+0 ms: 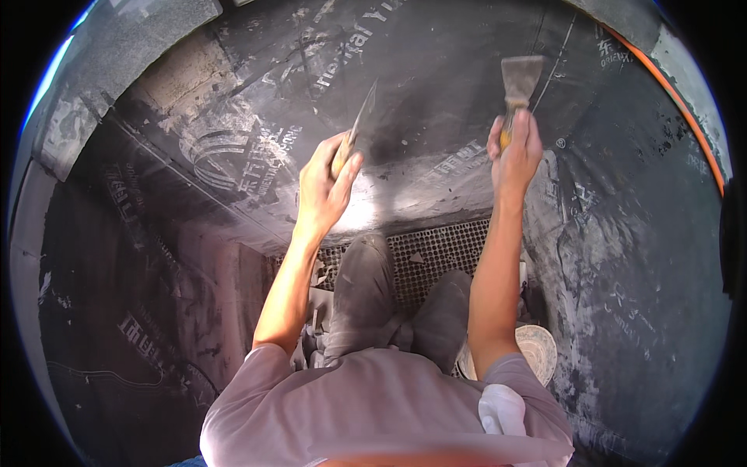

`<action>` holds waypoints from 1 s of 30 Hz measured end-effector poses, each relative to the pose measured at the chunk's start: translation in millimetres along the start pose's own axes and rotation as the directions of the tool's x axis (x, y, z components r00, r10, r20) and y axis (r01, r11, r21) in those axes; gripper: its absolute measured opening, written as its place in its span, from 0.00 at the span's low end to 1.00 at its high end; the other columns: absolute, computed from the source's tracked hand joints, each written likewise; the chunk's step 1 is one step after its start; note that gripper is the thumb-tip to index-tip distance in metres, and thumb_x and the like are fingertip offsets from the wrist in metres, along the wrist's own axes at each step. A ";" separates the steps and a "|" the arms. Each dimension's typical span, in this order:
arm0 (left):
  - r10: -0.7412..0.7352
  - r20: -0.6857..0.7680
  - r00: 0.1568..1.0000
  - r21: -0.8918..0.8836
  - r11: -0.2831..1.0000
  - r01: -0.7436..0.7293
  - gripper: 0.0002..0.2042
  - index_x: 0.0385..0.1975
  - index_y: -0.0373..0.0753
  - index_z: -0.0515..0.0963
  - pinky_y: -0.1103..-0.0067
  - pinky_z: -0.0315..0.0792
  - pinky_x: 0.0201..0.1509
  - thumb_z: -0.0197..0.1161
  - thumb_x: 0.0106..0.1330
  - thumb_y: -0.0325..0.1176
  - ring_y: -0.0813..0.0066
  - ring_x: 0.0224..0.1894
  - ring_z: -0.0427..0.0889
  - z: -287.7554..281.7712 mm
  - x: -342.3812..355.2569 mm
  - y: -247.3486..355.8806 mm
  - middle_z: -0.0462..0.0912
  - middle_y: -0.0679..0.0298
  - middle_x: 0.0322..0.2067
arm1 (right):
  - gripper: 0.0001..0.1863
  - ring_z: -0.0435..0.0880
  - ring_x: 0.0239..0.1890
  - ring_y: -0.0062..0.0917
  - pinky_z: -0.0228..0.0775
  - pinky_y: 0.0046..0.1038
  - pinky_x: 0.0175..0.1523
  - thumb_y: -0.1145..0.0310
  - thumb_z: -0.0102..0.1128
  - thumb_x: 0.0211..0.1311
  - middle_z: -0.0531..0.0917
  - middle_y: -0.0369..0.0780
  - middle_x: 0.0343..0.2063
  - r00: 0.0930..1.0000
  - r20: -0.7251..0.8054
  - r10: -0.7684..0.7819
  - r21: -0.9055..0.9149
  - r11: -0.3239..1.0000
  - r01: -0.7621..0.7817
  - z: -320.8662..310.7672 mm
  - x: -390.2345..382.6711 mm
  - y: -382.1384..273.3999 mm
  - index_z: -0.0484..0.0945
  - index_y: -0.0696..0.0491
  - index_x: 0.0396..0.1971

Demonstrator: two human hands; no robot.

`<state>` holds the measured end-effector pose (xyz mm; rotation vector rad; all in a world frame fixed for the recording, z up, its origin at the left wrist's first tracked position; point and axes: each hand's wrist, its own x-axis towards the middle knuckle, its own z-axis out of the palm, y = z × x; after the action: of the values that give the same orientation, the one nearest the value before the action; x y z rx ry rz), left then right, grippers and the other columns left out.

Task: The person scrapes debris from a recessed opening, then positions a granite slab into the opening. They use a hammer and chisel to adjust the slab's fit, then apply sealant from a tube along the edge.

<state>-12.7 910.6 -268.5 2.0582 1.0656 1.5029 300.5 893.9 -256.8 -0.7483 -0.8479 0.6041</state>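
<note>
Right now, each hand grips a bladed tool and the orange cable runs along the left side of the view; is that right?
Wrong side: the head view shows the orange cable along the right. The left hand does grip one bladed tool, the right hand another.

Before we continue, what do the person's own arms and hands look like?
The left hand and right hand are ungloved, and both forearms are bare, with nothing visibly worn at the wrists. Short greyish sleeves end near the elbows.

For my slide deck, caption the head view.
The left hand holds a bladed tool, the right hand a scraper, in front of dark sheeting.
</note>
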 end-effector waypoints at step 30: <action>-0.437 0.794 0.422 -0.088 0.605 0.791 0.31 0.55 0.36 0.79 0.81 0.57 0.20 0.44 0.86 0.62 0.82 0.17 0.68 210.5 -60.9 -20.2 0.75 0.68 0.20 | 0.16 0.73 0.21 0.14 0.62 0.22 0.22 0.54 0.66 0.79 0.79 0.32 0.26 0.721 -0.560 0.408 -0.203 0.777 -0.596 -124.3 -164.9 112.9 0.78 0.52 0.46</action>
<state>166.3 904.7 -396.5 1.3744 0.8747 0.3850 296.8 799.5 -472.3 -1.4522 -0.2569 0.7071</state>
